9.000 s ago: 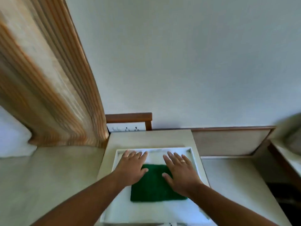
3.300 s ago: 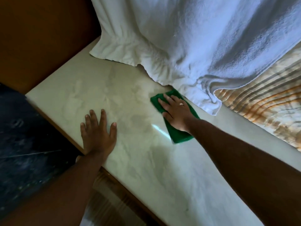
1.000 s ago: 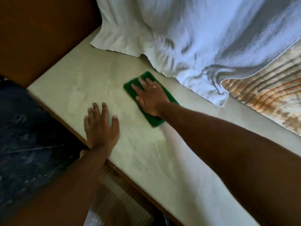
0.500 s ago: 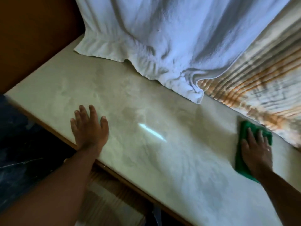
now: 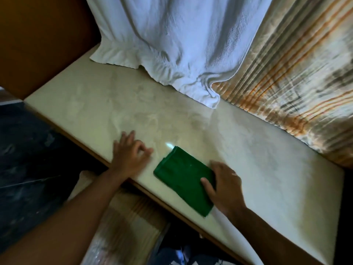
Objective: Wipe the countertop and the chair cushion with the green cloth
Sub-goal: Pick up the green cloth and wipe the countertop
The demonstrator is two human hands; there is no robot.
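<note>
At front edge of pale marble bench (image 5: pixel 267 169), pinching folded green cloth (image 5: pixel 181 175) in right grip (image 5: pixel 225 188), bracing with slack, empty left grip (image 5: pixel 129 157), aiming for flat strokes.

head cam | looks steeply down, close | countertop (image 5: pixel 248 159) near edge | single view

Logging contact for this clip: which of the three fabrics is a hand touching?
The green cloth, folded flat on the countertop with the right hand on its end. The white towel and striped curtain hang at the back, untouched.
</note>
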